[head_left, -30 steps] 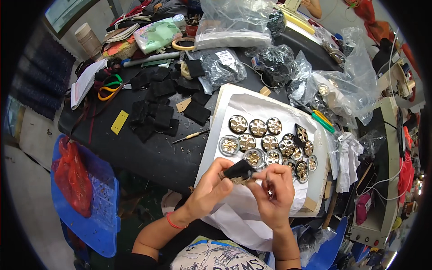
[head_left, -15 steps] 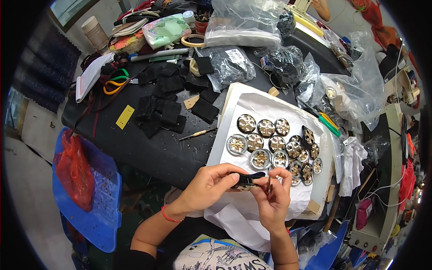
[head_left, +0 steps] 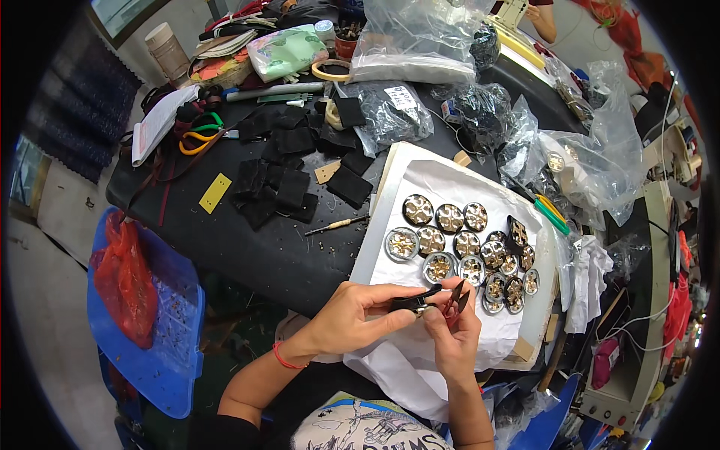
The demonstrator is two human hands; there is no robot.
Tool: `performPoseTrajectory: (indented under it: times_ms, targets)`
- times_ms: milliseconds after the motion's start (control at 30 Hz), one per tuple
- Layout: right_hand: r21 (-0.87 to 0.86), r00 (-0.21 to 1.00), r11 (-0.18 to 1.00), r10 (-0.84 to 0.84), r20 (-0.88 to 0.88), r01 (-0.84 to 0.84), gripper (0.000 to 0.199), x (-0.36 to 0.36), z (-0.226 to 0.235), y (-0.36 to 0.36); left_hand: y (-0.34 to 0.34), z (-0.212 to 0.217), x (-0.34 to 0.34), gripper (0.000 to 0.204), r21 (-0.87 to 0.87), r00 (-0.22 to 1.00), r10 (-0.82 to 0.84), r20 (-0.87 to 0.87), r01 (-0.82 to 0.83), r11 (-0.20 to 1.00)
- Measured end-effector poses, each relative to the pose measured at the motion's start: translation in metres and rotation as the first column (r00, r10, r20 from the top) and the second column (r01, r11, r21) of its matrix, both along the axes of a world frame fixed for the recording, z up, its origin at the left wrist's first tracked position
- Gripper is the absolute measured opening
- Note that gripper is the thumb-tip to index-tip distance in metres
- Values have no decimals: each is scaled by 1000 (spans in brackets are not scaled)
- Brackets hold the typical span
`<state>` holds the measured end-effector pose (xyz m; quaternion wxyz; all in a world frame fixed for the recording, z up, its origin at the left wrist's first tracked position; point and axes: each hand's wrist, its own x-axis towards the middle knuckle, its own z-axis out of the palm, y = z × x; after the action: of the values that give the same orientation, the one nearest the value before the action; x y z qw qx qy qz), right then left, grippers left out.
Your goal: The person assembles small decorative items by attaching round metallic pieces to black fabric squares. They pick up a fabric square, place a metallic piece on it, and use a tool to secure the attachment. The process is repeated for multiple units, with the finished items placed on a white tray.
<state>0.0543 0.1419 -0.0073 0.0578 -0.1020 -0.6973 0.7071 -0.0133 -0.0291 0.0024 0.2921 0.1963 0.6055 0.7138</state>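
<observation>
In front of me, my left hand [head_left: 346, 321] pinches a small black strap piece [head_left: 409, 303], its fingers behind and the thumb at the near side. A bit of shiny metal shows at its lower edge, mostly hidden. My right hand [head_left: 454, 343] is closed round small thread snips [head_left: 457, 301] with dark blades pointing up and reddish handles. Its thumb and fingertips also touch the right end of the strap piece. Just beyond both hands, several round black and silver discs with gold emblems [head_left: 430, 240] lie on white paper [head_left: 409, 169] in a shallow tray [head_left: 373, 238].
Black fabric squares [head_left: 289, 187], a yellow tag [head_left: 216, 193] and a wooden-handled awl [head_left: 337, 225] are on the dark table to the left. Clear plastic bags [head_left: 420, 37] crowd the back. Green-yellow scissors [head_left: 553, 214] lie right; a blue bin [head_left: 180, 315] holds a red bag.
The snips have turned so that their blades now point upward beside the strap piece. My left hand has tilted the strap piece, and the view has shifted slightly.
</observation>
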Motion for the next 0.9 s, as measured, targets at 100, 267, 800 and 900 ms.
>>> performPoseTrajectory:
  times_ms: [100, 267, 800, 900]
  targets:
    - [-283, 992, 959, 39, 119, -3, 15, -2, 4, -1, -2, -6, 2, 36, 41, 998, 2, 57, -4, 999]
    - [-233, 996, 971, -29, 81, 47, 19, -6, 9, -4, 0, 0, 4, 35, -92, 999, 26, -45, -30, 995]
    - [-418, 961, 908, 114, 252, 2, 17, -18, 21, 3, 0, 1, 4, 36, 152, 956, 91, 278, -137, 979]
    - [-438, 942, 898, 186, 281, -47, 18, -17, 20, 5, -1, 3, 4, 40, 124, 963, 123, 241, -156, 980]
